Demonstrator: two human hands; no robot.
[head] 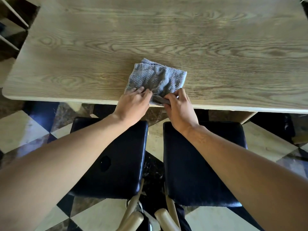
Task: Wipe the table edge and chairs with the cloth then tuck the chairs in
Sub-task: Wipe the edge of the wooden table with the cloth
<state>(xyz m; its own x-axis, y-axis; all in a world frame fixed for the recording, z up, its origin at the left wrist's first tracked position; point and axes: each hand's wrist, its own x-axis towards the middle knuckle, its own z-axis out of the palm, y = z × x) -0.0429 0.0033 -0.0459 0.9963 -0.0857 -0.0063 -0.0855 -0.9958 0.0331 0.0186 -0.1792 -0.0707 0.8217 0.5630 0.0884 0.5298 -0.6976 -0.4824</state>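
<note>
A grey-blue terry cloth lies spread on the wooden table, its near part reaching the front edge. My left hand rests on the cloth's near left corner with fingers bent over it. My right hand pinches a dark folded bit of the cloth at the table edge. Two chairs with black padded seats stand pulled out below my arms, the left chair and the right chair.
The floor has black, cream and brown marble tiles. Beige chair backs rise at the bottom middle. A pale table leg shows under the right side. Shelving or a stair rail stands at the far left.
</note>
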